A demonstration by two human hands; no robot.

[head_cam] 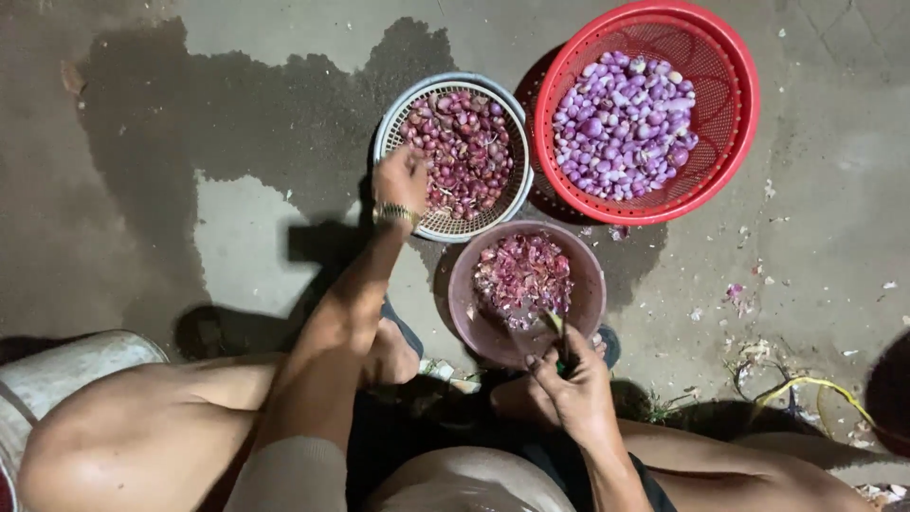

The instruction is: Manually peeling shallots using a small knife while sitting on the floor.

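The concrete floor (pixel 834 237) fills the view, with a dark wet patch on its left part and scraps of onion skin scattered on the right. On it, at the upper right, stands the red basket (pixel 739 104), the widest vessel, holding peeled pale-purple shallots (pixel 621 123). Just beside it to the left, rims nearly touching, is the white basket (pixel 512 194), filled with unpeeled dark-red shallots (pixel 464 152). Below and between the two stands the maroon bowl (pixel 588 294), holding a heap of peelings (pixel 521 270).

The person squats over these, bare knees at the bottom edge. The left hand (pixel 400 178), with a gold watch (pixel 395 214) at the wrist, reaches into the near-left edge of the white basket; its fingers curl down among the unpeeled shallots, though whether they have closed on one cannot be told from this angle. The right hand (pixel 569 374) rests at the near rim of the maroon bowl, fingers clenched around a small knife (pixel 559 337), whose blade points up over the peelings. A yellow cord (pixel 815 384) lies on the floor at the lower right.
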